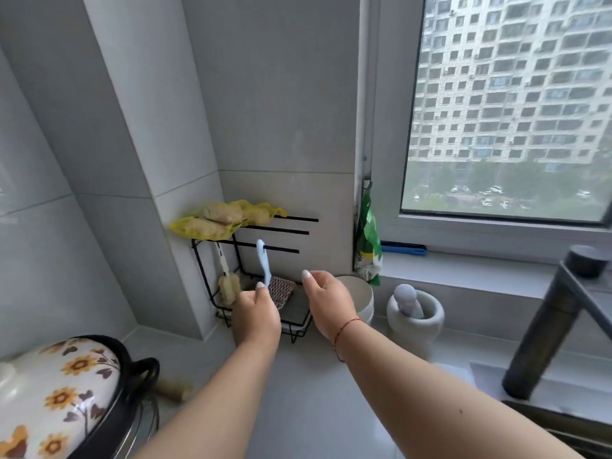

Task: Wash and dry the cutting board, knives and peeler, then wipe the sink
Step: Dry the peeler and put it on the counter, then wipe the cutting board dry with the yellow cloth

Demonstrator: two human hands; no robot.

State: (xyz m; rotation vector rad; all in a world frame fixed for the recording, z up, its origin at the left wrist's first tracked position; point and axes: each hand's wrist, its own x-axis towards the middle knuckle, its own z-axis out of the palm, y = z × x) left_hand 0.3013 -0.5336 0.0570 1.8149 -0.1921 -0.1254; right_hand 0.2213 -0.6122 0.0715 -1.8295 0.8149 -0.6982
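Your left hand (256, 314) pinches the lower end of the pale blue peeler (264, 264), whose hooked top hangs on a bar of the black wire rack (205, 276) just above your fingertips. It looks light, stiff plastic, likely slick if wet; hold it by the handle, clear of the blade. Your right hand (326, 301) hovers just beside, fingers loosely curled and holding nothing. A scouring pad (281, 290) lies just behind your left fingers, a brush (228, 286) beside them, and ginger (220, 215) sits above.
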